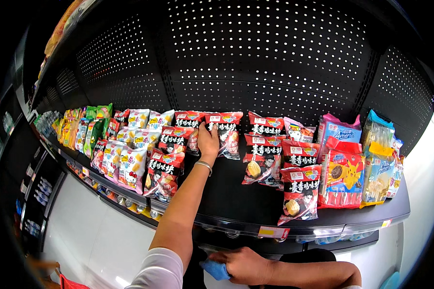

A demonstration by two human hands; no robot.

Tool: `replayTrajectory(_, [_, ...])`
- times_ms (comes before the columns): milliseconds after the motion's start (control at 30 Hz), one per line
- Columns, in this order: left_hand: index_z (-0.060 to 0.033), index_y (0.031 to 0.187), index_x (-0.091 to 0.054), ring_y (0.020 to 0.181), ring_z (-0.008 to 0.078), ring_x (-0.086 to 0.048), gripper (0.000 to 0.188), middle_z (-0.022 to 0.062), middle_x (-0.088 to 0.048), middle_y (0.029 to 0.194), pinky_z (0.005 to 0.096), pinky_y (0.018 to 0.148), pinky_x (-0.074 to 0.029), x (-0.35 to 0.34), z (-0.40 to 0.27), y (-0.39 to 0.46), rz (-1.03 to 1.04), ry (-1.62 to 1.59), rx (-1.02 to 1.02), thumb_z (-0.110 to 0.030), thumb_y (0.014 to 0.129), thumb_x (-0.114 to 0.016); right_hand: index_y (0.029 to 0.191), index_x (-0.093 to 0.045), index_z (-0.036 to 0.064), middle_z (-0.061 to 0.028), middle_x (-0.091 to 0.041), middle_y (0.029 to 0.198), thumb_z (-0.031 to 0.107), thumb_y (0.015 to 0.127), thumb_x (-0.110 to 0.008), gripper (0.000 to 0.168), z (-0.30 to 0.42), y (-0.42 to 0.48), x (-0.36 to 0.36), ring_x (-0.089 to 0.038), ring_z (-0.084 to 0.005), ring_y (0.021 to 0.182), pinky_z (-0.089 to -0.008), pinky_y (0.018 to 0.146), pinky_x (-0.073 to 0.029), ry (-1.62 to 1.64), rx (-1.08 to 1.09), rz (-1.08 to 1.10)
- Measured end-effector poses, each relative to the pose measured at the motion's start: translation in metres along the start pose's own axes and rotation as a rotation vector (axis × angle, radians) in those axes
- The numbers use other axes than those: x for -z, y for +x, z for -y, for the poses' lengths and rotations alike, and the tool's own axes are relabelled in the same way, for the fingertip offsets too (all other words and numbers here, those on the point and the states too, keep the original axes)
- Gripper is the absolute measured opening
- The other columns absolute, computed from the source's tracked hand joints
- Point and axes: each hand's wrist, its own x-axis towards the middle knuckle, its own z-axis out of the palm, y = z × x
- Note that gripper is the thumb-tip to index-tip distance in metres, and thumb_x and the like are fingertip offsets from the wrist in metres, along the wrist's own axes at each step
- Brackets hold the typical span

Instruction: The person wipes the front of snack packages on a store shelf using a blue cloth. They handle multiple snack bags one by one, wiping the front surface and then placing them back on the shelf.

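My left hand (208, 142), with a band on the wrist, reaches onto the black shelf (220, 191). It grips the left edge of a red-and-black snack bag (229, 135) standing at the back, thumb across the front. Another red snack bag (189, 117) stands just left of the fingers, partly hidden by them. Down below the shelf's front edge, my right hand (247, 267) is closed around a folded blue cloth (216, 269).
Red snack bags (299, 195) stand in rows on the right, beside red and blue biscuit packs (341, 177). White-and-pink bags (132, 166) and green packets (96, 130) fill the left. A perforated black panel (267, 43) backs the shelf; a price tag (273, 232) hangs along its front rail.
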Motion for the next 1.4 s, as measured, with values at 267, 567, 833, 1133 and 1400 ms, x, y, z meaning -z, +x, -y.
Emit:
replayTrajectory(267, [0.0062, 0.132, -0.051, 0.108, 0.0429, -0.062, 0.051, 0.0279, -0.062, 0.119, 0.0464, 0.092, -0.049, -0.004, -0.002, 0.002, -0.043, 0.010, -0.054, -0.028, 0.096, -0.061, 0.129, -0.060, 0.008, -0.0171, -0.061, 0.132, 0.006, 0.070, -0.067, 0.059, -0.007, 0.005, -0.010, -0.065, -0.0312, 0.109, -0.0369, 0.088, -0.056, 0.019, -0.013, 0.007])
replayTrajectory(567, [0.0062, 0.143, -0.033, 0.136, 0.0458, -0.034, 0.076, 0.0302, -0.036, 0.146, 0.0567, 0.112, -0.026, 0.009, -0.065, -0.035, -0.080, 0.213, -0.365, -0.026, 0.086, -0.070, 0.126, -0.060, 0.003, -0.0139, -0.064, 0.127, 0.009, 0.075, -0.072, 0.052, -0.011, 0.001, -0.005, -0.067, -0.0316, 0.104, -0.0383, 0.088, -0.057, 0.044, -0.055, 0.040])
replayTrajectory(833, [-0.0123, 0.153, -0.029, 0.146, 0.0452, -0.019, 0.086, 0.0246, -0.017, 0.159, 0.0662, 0.113, -0.018, 0.008, -0.055, -0.052, 0.223, 0.437, -0.489, -0.023, 0.081, -0.075, 0.122, -0.061, 0.004, -0.0122, -0.065, 0.120, 0.008, 0.074, -0.073, 0.050, -0.016, -0.004, -0.010, -0.067, -0.0316, 0.101, -0.0378, 0.088, -0.056, 0.052, -0.160, 0.059])
replayTrajectory(1133, [-0.0122, 0.153, -0.029, 0.145, 0.0439, -0.021, 0.083, 0.0247, -0.018, 0.158, 0.0669, 0.113, -0.019, 0.012, -0.043, -0.050, 0.250, 0.435, -0.553, -0.013, 0.082, -0.073, 0.134, -0.054, -0.001, -0.0212, -0.066, 0.109, 0.006, 0.072, -0.069, 0.064, -0.021, -0.008, -0.010, -0.067, -0.0353, 0.097, -0.0403, 0.085, -0.056, 0.013, -0.082, -0.020])
replayTrajectory(1400, [-0.0094, 0.151, -0.033, 0.147, 0.0416, -0.021, 0.074, 0.0259, -0.022, 0.157, 0.0637, 0.115, -0.018, 0.026, -0.051, -0.048, 0.284, 0.436, -0.639, -0.024, 0.088, -0.069, 0.132, -0.053, -0.003, -0.0195, -0.066, 0.113, 0.008, 0.074, -0.067, 0.061, -0.029, -0.012, -0.021, -0.068, -0.0331, 0.096, -0.0396, 0.081, -0.057, -0.120, -0.015, -0.073])
